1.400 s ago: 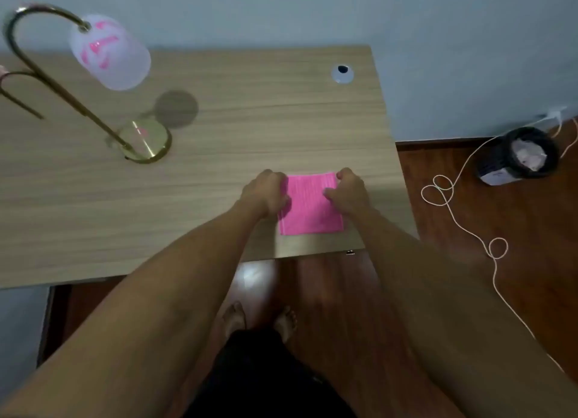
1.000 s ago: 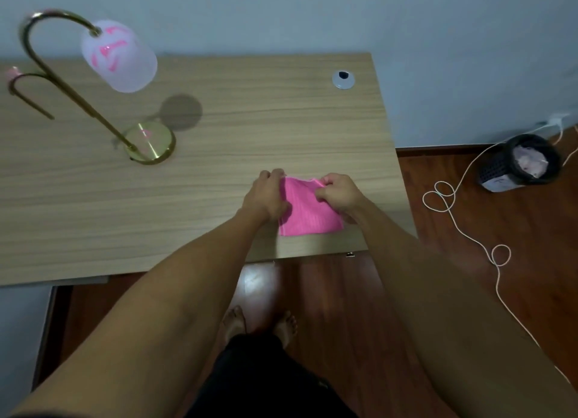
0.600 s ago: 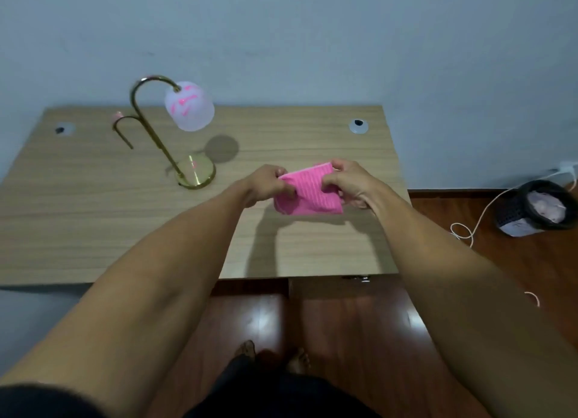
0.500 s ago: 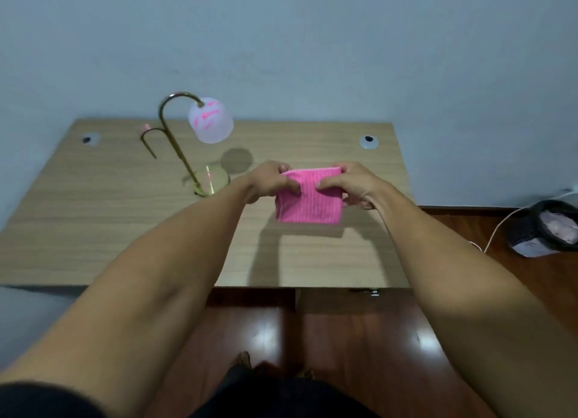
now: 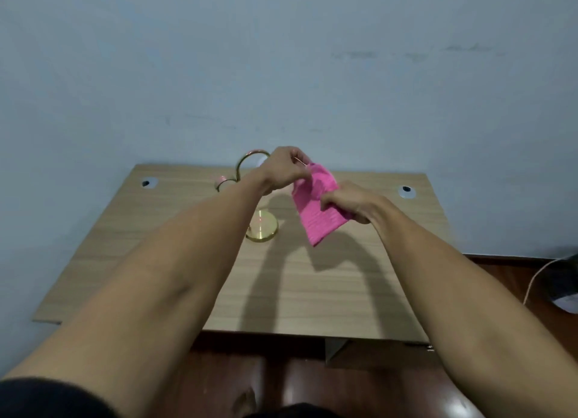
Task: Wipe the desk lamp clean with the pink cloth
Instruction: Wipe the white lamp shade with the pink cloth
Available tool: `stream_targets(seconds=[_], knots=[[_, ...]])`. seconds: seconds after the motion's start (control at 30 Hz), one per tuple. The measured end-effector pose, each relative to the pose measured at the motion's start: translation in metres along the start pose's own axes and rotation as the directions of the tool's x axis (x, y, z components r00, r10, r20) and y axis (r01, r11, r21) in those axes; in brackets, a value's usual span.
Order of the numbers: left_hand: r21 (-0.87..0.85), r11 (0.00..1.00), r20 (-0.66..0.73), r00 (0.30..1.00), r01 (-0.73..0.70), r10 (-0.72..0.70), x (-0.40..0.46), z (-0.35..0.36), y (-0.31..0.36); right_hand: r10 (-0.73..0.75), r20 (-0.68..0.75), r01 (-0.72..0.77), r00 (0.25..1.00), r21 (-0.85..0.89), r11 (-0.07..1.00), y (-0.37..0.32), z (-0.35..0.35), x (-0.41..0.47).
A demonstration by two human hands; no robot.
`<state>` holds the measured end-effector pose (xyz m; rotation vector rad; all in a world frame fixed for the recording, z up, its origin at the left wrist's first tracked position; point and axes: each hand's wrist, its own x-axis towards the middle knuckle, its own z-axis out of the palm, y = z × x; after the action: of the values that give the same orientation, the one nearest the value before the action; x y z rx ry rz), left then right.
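Observation:
The pink cloth [image 5: 319,211] hangs in the air above the wooden desk [image 5: 312,286], held by both hands. My left hand [image 5: 286,167] pinches its upper corner. My right hand [image 5: 350,203] grips its right edge lower down. The desk lamp stands behind my left forearm: its round gold base [image 5: 262,230] rests on the desk and its curved gold neck [image 5: 247,159] rises behind my left wrist. The lamp's shade is hidden by my left hand.
The desk stands against a pale blue wall. Two round cable holes [image 5: 147,183] [image 5: 406,190] sit near its back corners. On the floor at right lie a white cord [image 5: 534,277] and a dark bin [image 5: 563,286].
Both hands lifted the pink cloth off the desk and raised it. My left hand has moved up in front of the lamp, tilting the cloth. The camera has tilted upward.

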<state>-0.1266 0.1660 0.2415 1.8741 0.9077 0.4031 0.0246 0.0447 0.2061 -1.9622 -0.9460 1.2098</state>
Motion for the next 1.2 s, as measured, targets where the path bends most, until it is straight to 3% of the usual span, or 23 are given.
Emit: stream_targets(seconds=[0.1, 0.2, 0.37, 0.53, 0.7, 0.83, 0.93, 1.07, 1.13, 1.2], knots=[[0.045, 0.995, -0.326, 0.94, -0.093, 0.103, -0.002, -0.04, -0.009, 0.093, -0.136, -0.083, 0.986, 0.078, 0.993, -0.009, 0.009, 0.015], [0.148, 0.985, -0.426, 0.894, -0.084, 0.14, -0.003, -0.086, -0.029, 0.194, -0.242, -0.116, 0.951, 0.301, 0.947, -0.014, 0.012, 0.029], [0.257, 0.966, -0.256, 0.962, -0.028, 0.095, 0.003, -0.127, -0.074, 0.185, -0.393, 0.056, 0.901, 0.527, 0.848, -0.034, 0.033, 0.05], [0.369, 0.928, -0.06, 0.995, -0.057, 0.085, 0.019, -0.126, -0.1, 0.028, -0.513, 0.207, 0.858, 0.395, 0.895, -0.06, 0.075, 0.074], [0.377, 0.924, -0.022, 0.997, -0.06, 0.073, 0.034, -0.122, -0.108, -0.088, -0.461, 0.234, 0.883, 0.27, 0.934, -0.067, 0.121, 0.105], [0.359, 0.929, 0.043, 0.996, -0.088, 0.078, 0.041, -0.122, -0.114, -0.228, -0.538, 0.409, 0.812, 0.245, 0.879, -0.057, 0.14, 0.125], [0.395, 0.909, 0.116, 0.989, -0.132, 0.093, 0.044, -0.126, -0.114, -0.131, -0.555, 0.393, 0.821, 0.385, 0.835, -0.056, 0.138, 0.126], [0.467, 0.864, 0.237, 0.968, -0.187, 0.082, 0.041, -0.13, -0.112, 0.121, -0.434, 0.224, 0.893, 0.66, 0.717, -0.047, 0.129, 0.138], [0.488, 0.848, 0.274, 0.959, -0.205, 0.074, 0.04, -0.133, -0.114, 0.122, -0.444, 0.223, 0.888, 0.646, 0.73, -0.048, 0.13, 0.133], [0.492, 0.848, 0.289, 0.956, -0.199, 0.057, 0.041, -0.136, -0.114, -0.01, -0.535, 0.311, 0.845, 0.476, 0.822, -0.052, 0.136, 0.125]])
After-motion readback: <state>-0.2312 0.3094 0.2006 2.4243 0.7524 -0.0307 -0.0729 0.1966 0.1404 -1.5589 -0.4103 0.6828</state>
